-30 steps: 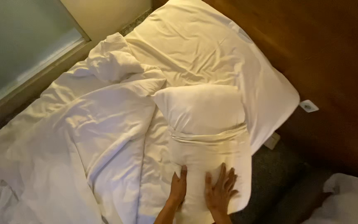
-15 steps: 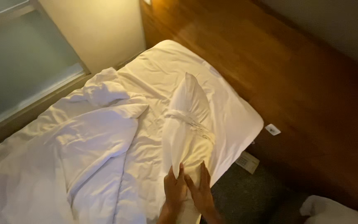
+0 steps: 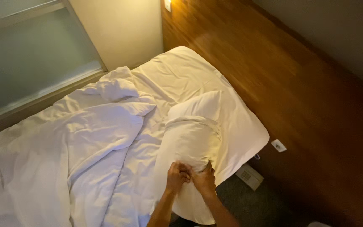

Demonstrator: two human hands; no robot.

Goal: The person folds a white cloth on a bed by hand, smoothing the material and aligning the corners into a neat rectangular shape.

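Observation:
A white pillow (image 3: 198, 107) lies partly inside a white pillowcase (image 3: 188, 145) at the near right corner of the bed. My left hand (image 3: 176, 176) and my right hand (image 3: 204, 180) sit side by side on the pillowcase's near part, both closed on bunched fabric. The pillow's far end pokes out of the case's open mouth. Both forearms come up from the bottom edge.
A rumpled white duvet (image 3: 76, 143) covers the bed's left half; the bare sheet (image 3: 181, 71) shows at the head. A wooden wall panel (image 3: 274, 84) runs along the right, with a white socket (image 3: 278, 145). A telephone (image 3: 250, 176) sits on the dark floor. A frosted window (image 3: 26, 54) is at the left.
The pillow has turned from standing on edge to lying broad in the case. My hands went from flat with fingers spread to closed on the fabric. The camera has pulled back.

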